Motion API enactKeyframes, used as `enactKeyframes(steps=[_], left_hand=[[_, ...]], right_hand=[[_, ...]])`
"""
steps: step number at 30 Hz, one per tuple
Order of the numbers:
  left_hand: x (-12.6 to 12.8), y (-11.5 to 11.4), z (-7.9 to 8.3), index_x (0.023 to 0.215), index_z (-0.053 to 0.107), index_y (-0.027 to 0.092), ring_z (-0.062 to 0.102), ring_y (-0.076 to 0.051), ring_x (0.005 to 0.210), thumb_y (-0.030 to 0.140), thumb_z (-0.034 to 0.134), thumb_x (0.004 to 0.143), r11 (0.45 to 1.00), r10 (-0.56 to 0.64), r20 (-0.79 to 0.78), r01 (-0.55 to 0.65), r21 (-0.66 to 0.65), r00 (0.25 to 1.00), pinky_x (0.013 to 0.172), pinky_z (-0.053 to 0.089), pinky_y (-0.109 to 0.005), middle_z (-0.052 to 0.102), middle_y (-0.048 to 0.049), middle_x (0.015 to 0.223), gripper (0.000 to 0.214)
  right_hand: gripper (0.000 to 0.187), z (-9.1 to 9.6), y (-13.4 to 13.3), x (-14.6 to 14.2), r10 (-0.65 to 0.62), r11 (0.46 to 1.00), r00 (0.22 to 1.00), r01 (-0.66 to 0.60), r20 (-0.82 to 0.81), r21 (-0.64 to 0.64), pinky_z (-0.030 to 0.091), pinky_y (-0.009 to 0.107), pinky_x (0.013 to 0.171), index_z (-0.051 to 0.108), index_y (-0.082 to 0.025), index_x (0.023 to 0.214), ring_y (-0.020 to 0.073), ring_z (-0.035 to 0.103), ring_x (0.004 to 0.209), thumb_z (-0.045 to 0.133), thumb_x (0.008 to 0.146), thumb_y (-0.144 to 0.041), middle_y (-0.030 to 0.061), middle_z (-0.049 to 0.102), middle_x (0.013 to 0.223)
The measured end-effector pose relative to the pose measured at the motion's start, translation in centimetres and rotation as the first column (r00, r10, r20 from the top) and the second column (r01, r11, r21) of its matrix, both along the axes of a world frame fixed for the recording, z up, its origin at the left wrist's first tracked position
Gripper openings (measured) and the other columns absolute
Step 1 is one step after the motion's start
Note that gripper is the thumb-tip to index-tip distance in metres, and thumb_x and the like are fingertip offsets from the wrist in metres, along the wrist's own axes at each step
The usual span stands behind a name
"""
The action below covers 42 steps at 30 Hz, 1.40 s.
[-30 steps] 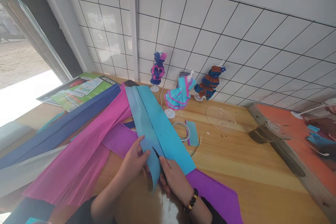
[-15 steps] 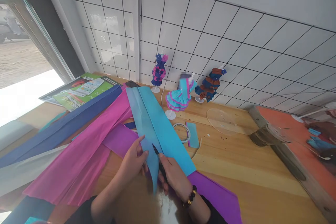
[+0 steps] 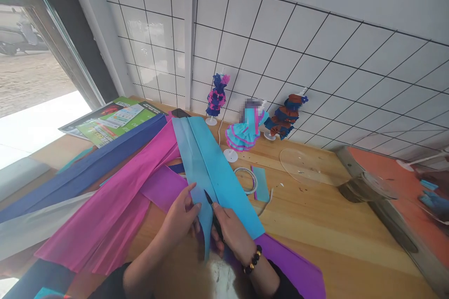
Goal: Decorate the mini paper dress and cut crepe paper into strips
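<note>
My left hand [image 3: 181,211] pinches the left edge of a light blue strip of crepe paper [image 3: 187,159], with thumb on top and index finger stretched along it. The fingers of my right hand [image 3: 231,231] are wrapped round black scissors [image 3: 209,197]. Their dark tip lies over the light blue paper, pointing up and left. A narrow, curled end of that paper [image 3: 206,243] hangs between my hands. A brighter turquoise folded sheet [image 3: 228,173] lies alongside, right of the blades. Part of the scissors' handles is hidden by my right hand.
Pink [image 3: 115,201], dark blue [image 3: 84,166] and purple paper [image 3: 298,266] spread across the wooden table. Behind are a tape roll [image 3: 255,182] and several paper-dressed figures on stands [image 3: 230,155] by the tiled wall. A clear disc [image 3: 298,166] lies right, near an orange-topped surface [image 3: 386,168].
The camera view has turned slightly left, so the background sits farther right. Both hands keep nearly the same hold on the paper and scissors; the hanging paper end looks narrower.
</note>
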State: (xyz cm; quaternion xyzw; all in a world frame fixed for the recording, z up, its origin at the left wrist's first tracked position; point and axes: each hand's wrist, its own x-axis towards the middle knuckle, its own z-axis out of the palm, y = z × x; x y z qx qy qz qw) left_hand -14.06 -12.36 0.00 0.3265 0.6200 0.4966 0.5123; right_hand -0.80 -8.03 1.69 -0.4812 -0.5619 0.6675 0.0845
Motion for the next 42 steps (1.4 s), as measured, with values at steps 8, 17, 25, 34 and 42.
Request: enactKeyframes(steps=[8, 17, 25, 34, 42], left_hand=[[0.11, -0.04, 0.52, 0.134, 0.024, 0.014, 0.053, -0.012, 0.035, 0.025, 0.051, 0.080, 0.999, 0.006, 0.012, -0.006, -0.032, 1.000, 0.029, 0.039, -0.019, 0.052, 0.0067, 0.054, 0.062], [0.18, 0.00, 0.80, 0.134, 0.025, 0.015, 0.053, -0.010, 0.035, 0.025, 0.053, 0.078, 0.999, 0.017, 0.039, -0.015, -0.034, 0.999, 0.029, 0.037, -0.016, 0.051, 0.0074, 0.055, 0.063], [0.09, 0.06, 0.50, 0.134, 0.025, 0.016, 0.054, -0.011, 0.035, 0.025, 0.052, 0.078, 0.999, 0.018, 0.031, -0.017, -0.034, 0.999, 0.029, 0.038, -0.018, 0.052, 0.0072, 0.056, 0.063], [0.08, -0.06, 0.62, 0.134, 0.025, 0.016, 0.054, -0.011, 0.035, 0.026, 0.052, 0.078, 0.999, 0.009, 0.017, -0.008, -0.045, 1.000, 0.030, 0.039, -0.018, 0.052, 0.0072, 0.055, 0.062], [0.10, -0.11, 0.75, 0.135, 0.025, 0.016, 0.054, -0.012, 0.034, 0.026, 0.052, 0.078, 0.999, 0.018, 0.033, -0.016, -0.050, 0.999, 0.030, 0.038, -0.019, 0.054, 0.0070, 0.055, 0.064]], right_hand=[[0.059, -0.09, -0.04, 0.22, -0.013, 1.000, 0.998, 0.012, -0.060, -0.023, 0.030, 0.018, 0.026, 0.042, -0.018, 0.042, 0.0061, 0.035, 0.024, 0.027, 0.087, -0.054, -0.0049, 0.039, 0.034], [0.059, -0.36, 0.15, -0.21, -0.008, 1.000, 1.000, 0.008, 0.000, 0.007, 0.032, 0.020, 0.027, 0.040, -0.019, 0.043, 0.0073, 0.037, 0.025, 0.026, 0.086, -0.057, -0.0044, 0.039, 0.034], [0.061, -0.29, 0.21, -0.40, 0.017, 0.999, 0.999, -0.018, 0.033, 0.028, 0.032, 0.020, 0.027, 0.042, -0.020, 0.043, 0.0078, 0.036, 0.024, 0.022, 0.087, -0.057, -0.0052, 0.036, 0.032], [0.065, -0.44, 0.30, -0.40, 0.034, 0.998, 0.999, -0.035, 0.027, 0.047, 0.031, 0.019, 0.027, 0.041, -0.019, 0.039, 0.0073, 0.035, 0.023, 0.021, 0.088, -0.056, -0.0053, 0.034, 0.028], [0.064, -0.16, 0.42, -0.63, 0.021, 0.997, 0.995, -0.028, 0.102, 0.067, 0.031, 0.018, 0.029, 0.038, -0.020, 0.036, 0.0064, 0.034, 0.021, 0.021, 0.092, -0.046, -0.0054, 0.032, 0.025]])
